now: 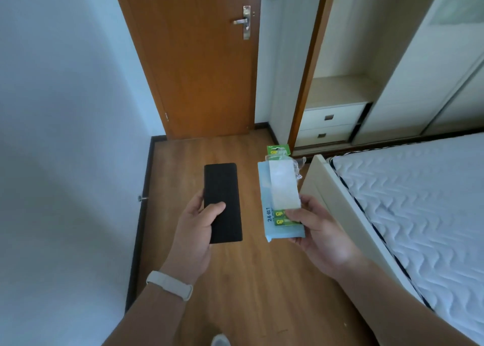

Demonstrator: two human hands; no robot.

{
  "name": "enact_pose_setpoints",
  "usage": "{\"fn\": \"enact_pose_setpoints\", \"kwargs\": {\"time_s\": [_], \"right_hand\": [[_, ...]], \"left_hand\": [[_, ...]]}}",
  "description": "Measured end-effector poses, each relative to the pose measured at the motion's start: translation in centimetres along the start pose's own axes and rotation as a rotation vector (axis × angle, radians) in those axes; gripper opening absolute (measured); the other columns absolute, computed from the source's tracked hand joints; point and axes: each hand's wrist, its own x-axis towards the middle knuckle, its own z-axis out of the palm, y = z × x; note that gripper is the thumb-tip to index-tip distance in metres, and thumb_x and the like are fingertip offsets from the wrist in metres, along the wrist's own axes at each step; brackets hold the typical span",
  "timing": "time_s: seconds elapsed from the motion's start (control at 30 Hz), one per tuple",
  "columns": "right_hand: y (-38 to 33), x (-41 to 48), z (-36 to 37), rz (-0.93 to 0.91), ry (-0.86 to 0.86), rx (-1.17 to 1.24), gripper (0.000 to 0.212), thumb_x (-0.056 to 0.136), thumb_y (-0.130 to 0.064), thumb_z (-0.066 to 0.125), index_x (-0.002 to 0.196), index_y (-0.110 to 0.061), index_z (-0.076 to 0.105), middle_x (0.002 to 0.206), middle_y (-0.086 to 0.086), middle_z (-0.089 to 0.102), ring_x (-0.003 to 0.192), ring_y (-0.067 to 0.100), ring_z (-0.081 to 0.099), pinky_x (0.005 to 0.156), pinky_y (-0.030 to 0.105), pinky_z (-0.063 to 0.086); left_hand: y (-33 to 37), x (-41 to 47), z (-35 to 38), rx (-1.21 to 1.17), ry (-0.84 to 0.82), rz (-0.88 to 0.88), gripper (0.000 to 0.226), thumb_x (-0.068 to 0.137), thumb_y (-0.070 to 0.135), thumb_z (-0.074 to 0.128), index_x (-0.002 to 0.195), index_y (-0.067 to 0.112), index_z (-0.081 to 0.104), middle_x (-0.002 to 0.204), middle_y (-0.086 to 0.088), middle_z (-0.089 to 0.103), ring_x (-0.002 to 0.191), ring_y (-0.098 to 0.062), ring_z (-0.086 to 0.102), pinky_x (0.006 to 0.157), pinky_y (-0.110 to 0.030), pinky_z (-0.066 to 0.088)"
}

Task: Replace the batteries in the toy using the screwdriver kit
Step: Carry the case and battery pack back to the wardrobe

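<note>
My left hand (195, 230) grips a flat black rectangular object (222, 201), thumb lying across its face. My right hand (318, 230) holds a stack: a light blue box (272, 225) marked "24 in 1", and on top of it a green pack of batteries (281, 221) in clear plastic, whose green header (278, 150) sticks out past the box's far end. My right thumb presses the pack onto the box. Both hands are held out in front of me, above a wooden floor. No toy with a visible battery door shows.
A bed with a white quilted mattress (408, 201) and pale frame stands at the right. Ahead is a closed brown door (199, 65). An open wardrobe with two drawers (330, 123) stands at the back right. A white wall (65, 136) runs along the left.
</note>
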Motion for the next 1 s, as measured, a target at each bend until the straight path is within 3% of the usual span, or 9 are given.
{"fn": "enact_pose_setpoints", "kwargs": {"time_s": [0.17,0.27,0.43,0.7,0.83,0.9,1.0], "right_hand": [[-2.4,5.1,4.1,-0.080,0.098,-0.032,0.074,0.058,-0.027,0.083,0.123,-0.011,0.053,0.112,0.017,0.069,0.091,0.027,0.072,0.060,0.029,0.054],[-3.7,7.1,5.0,-0.104,0.132,-0.019,0.063,0.066,-0.020,0.077,0.123,-0.010,0.053,0.115,0.019,0.067,0.092,0.027,0.071,0.061,0.029,0.054],[-6.2,10.2,4.6,-0.157,0.186,0.028,0.052,0.073,-0.014,0.070,0.122,-0.007,0.054,0.116,0.023,0.066,0.092,0.028,0.070,0.062,0.030,0.055],[-11.5,18.2,-0.7,-0.209,0.245,0.043,0.052,0.070,-0.016,0.072,0.120,-0.011,0.057,0.113,0.018,0.069,0.099,0.032,0.070,0.079,0.042,0.055],[-15.8,22.9,-4.5,-0.219,0.236,0.020,0.053,0.069,-0.012,0.078,0.118,-0.011,0.059,0.107,0.016,0.070,0.085,0.026,0.071,0.064,0.034,0.053],[-18.6,24.7,-6.7,-0.223,0.246,0.021,0.046,0.073,-0.011,0.074,0.116,-0.011,0.060,0.104,0.015,0.071,0.090,0.030,0.072,0.066,0.036,0.055],[-22.6,27.2,-9.9,-0.258,0.254,0.000,0.045,0.073,-0.011,0.077,0.114,-0.012,0.060,0.099,0.011,0.072,0.090,0.029,0.072,0.068,0.040,0.058]], "left_hand": [[3.9,8.0,-1.9,0.028,-0.092,-0.011,0.039,0.083,0.023,0.070,0.120,0.035,0.069,0.114,-0.002,0.076,0.101,-0.023,0.074,0.077,-0.037,0.060],[5.0,11.7,-1.9,0.038,-0.135,-0.016,0.035,0.093,0.015,0.066,0.123,0.032,0.068,0.113,-0.002,0.076,0.100,-0.022,0.075,0.075,-0.035,0.060],[6.7,17.3,-0.2,0.062,-0.206,-0.023,0.037,0.082,0.025,0.069,0.118,0.034,0.071,0.114,-0.006,0.075,0.101,-0.026,0.074,0.073,-0.033,0.060],[7.3,26.5,6.3,0.103,-0.251,-0.002,0.048,0.080,0.027,0.070,0.127,0.035,0.066,0.117,-0.003,0.074,0.103,-0.026,0.073,0.075,-0.036,0.060],[7.9,31.6,11.1,0.114,-0.201,0.033,0.037,0.084,0.022,0.070,0.117,0.039,0.070,0.110,-0.003,0.076,0.098,-0.026,0.075,0.070,-0.036,0.061],[8.4,34.3,14.0,0.115,-0.179,0.036,0.034,0.090,0.017,0.067,0.117,0.037,0.070,0.110,-0.006,0.076,0.096,-0.029,0.075,0.069,-0.038,0.060],[9.3,37.9,18.6,0.122,-0.190,0.050,0.038,0.084,0.021,0.071,0.118,0.036,0.070,0.111,-0.007,0.076,0.097,-0.031,0.074,0.070,-0.039,0.060]]}}
